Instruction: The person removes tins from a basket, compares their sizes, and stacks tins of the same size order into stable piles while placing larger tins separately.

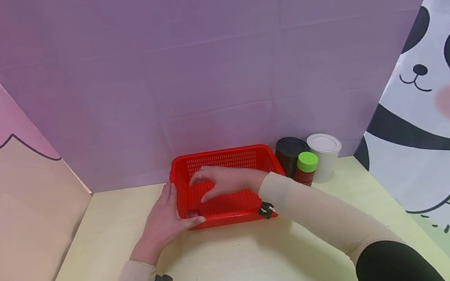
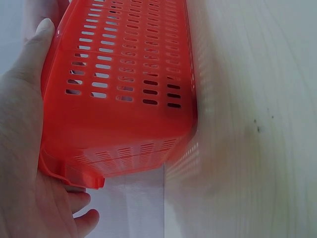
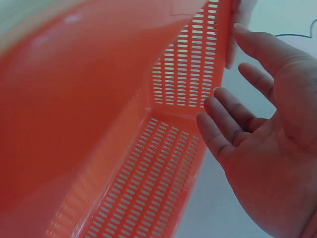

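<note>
A red plastic basket point(image 1: 232, 201) with slotted walls stands on the table against the purple backdrop. My left hand point(image 1: 164, 217) holds its front left corner, thumb across the front rim and fingers along the left side. In the left wrist view, the thumb lies on the rim point(image 2: 49, 64) and curled fingertips point(image 2: 85, 220) show past the basket's end. My right hand point(image 1: 229, 180) hovers over the basket with loosely bent fingers, thumb apart from them. Between those fingers point(image 3: 225, 116) nothing is held in the right wrist view.
Right of the basket stand a black lidded can point(image 1: 290, 149), a white lidded canister point(image 1: 325, 151) and a dark red jar with a green cap point(image 1: 307, 163). The pale wooden table point(image 1: 232, 271) extends in front. Printed panels border both sides, a panda point(image 1: 428, 134) on the right.
</note>
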{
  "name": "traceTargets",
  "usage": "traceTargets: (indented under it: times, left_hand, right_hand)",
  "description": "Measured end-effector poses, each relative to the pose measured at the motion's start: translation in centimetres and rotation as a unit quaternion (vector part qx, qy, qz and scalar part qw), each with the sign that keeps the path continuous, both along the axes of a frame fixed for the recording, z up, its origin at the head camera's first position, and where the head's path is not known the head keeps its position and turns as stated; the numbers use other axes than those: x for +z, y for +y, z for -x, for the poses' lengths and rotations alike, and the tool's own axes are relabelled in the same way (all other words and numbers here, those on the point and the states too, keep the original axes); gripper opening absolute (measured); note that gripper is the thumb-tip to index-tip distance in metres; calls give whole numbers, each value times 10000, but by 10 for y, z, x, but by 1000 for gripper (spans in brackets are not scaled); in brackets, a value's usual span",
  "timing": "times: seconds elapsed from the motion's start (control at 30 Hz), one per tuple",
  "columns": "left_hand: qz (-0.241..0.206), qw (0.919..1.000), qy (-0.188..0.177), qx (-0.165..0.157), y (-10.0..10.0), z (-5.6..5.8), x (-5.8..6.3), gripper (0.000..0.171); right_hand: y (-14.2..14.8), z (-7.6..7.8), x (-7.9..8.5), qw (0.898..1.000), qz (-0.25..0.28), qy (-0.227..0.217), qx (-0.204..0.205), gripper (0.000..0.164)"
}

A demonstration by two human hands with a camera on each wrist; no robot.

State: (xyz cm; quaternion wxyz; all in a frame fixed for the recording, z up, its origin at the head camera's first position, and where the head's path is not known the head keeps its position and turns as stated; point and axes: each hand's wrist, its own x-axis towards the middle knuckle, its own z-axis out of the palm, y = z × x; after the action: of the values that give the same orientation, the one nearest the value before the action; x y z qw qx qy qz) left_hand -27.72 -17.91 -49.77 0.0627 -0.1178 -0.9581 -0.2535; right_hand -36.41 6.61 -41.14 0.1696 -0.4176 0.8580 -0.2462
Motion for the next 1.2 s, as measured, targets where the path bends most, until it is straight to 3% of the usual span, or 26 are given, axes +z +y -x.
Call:
traceTargets:
  times: [0.33,0.63,0.93,1.2]
  left_hand:
    - [-78,9999,-131,-2,0,-1,5,145]
    - [-151,9998,-145,1,1,0,2,144]
    - [-187,9996,-194,42,0,-2,1,143]
    - [-113,9998,-146,32,1,-4,1,143]
  right_hand:
    - [-22,13,-7,9970,-644,-187,397,61]
    - [-27,33,-12,9950,-786,-456,411,63]
    - [-38,35,-16,9898,-1014,-599,799,58]
    - [-53,35,-22,9867,-1235,-542,904,53]
